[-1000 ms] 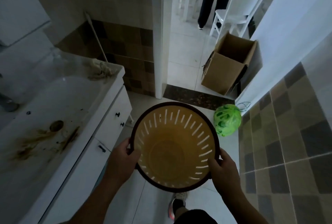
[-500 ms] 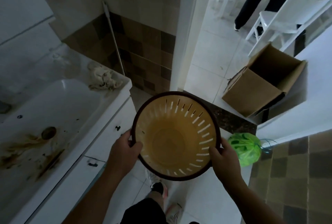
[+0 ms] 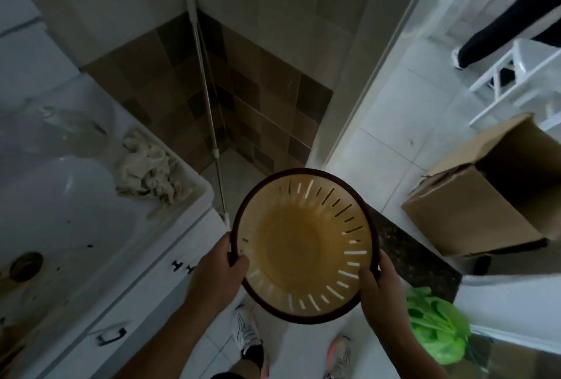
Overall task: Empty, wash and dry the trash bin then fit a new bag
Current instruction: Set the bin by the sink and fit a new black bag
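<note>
I look down into a round yellow trash bin (image 3: 299, 242) with slotted walls and a dark brown rim; nothing lies inside it. My left hand (image 3: 217, 272) grips the rim on the left, thumb hooked inside. On the right side my right hand (image 3: 379, 287) grips the rim the same way. The bin is held in the air above the tiled floor, near the corner of the white sink cabinet (image 3: 145, 281). A tied green plastic bag (image 3: 437, 330) lies on the floor to the lower right.
A stained white basin (image 3: 60, 211) with a crumpled rag (image 3: 148, 172) is at the left. A mop handle (image 3: 206, 105) leans in the tiled corner. An open cardboard box (image 3: 485, 196) sits past the doorway, with a white chair (image 3: 516, 74) and a person's leg (image 3: 510, 20) beyond.
The view has swung left and down toward the corner and the sink. Both hands keep their grip on the bin, which has come closer to the cabinet; the green bag now lies lower right.
</note>
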